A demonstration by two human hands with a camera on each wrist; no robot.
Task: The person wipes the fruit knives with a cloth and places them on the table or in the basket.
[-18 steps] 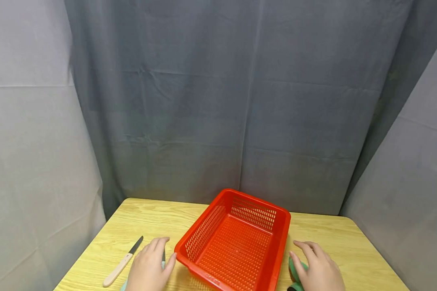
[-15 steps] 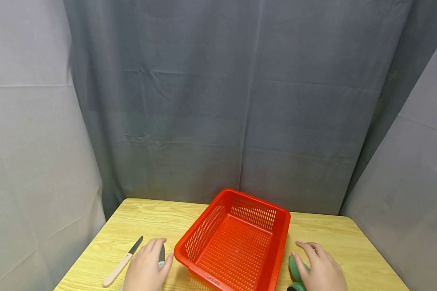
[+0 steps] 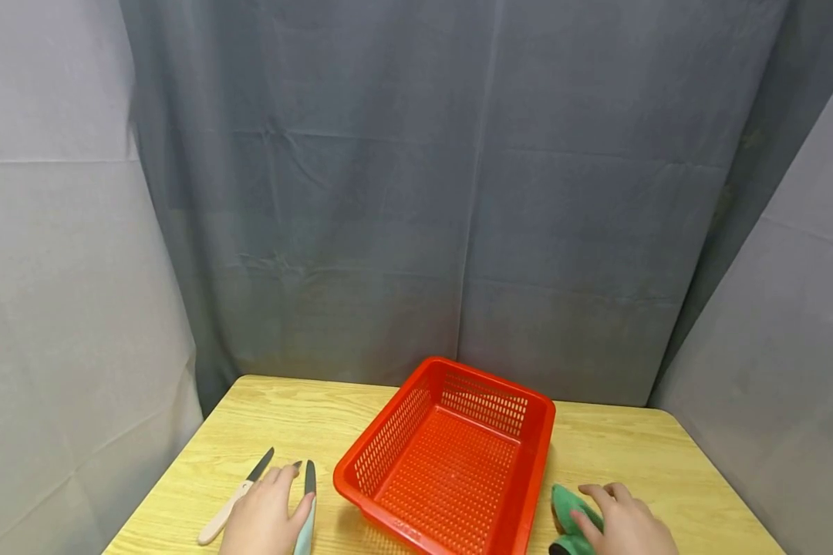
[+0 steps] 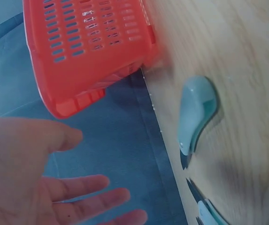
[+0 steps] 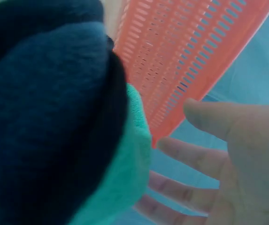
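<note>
Loosely spread, both hands [image 3: 262, 515] [image 3: 635, 524] hover near knives [image 3: 310, 478] and green fabric [image 3: 566, 504], respectively.

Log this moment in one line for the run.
left hand: open, near blue-handled knife and beige-handled knife | right hand: open, near green cloth | held: nothing | red basket: on table, between hands

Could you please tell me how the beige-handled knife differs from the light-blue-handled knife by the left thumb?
In the head view, the beige-handled knife lies at a slant, while the light-blue-handled knife points almost straight ahead. The beige one shows left of the left hand, the blue one on its thumb side. Both have dark blades and lie on the table.
</note>
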